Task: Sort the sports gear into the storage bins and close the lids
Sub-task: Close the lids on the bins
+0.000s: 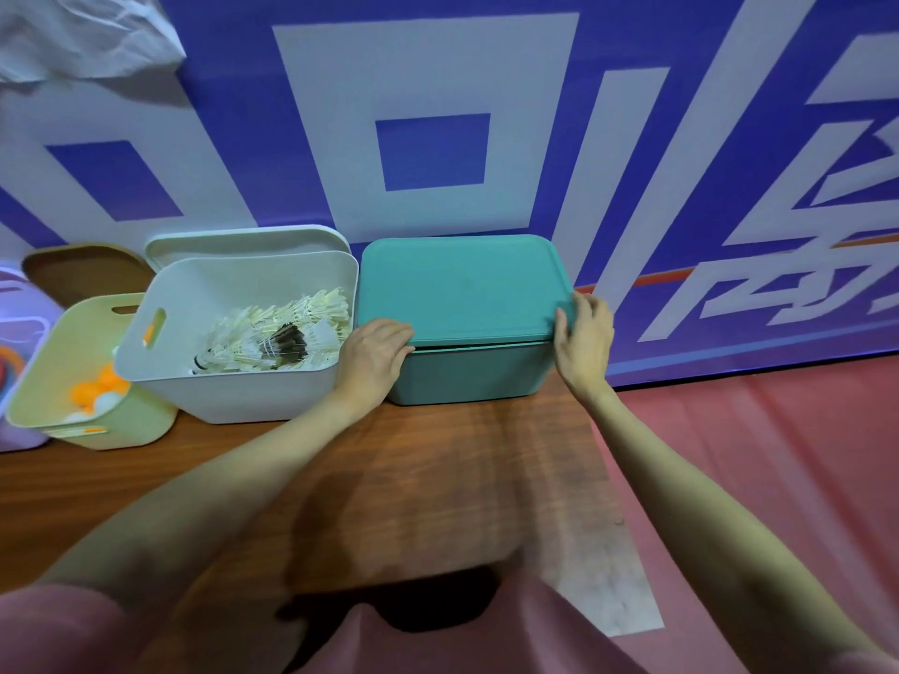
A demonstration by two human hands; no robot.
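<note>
A teal bin [467, 374] stands on the wooden table with its teal lid [459, 287] lying on top. My left hand [374, 355] grips the lid's front left corner and my right hand [584, 340] grips its front right corner. A thin gap shows under the lid's front edge. To the left, an open white bin [243, 386] holds several white shuttlecocks [277, 335]. Its white lid [243, 243] leans behind it. Further left, a pale green bin [121, 425] holds orange and white table tennis balls [97, 389], and its brown lid [82, 274] stands behind.
The wooden table [389, 479] ends just right of the teal bin, with red floor [754, 454] beyond. A blue and white banner [438, 138] rises right behind the bins. A purple bin [19, 333] shows at the far left edge.
</note>
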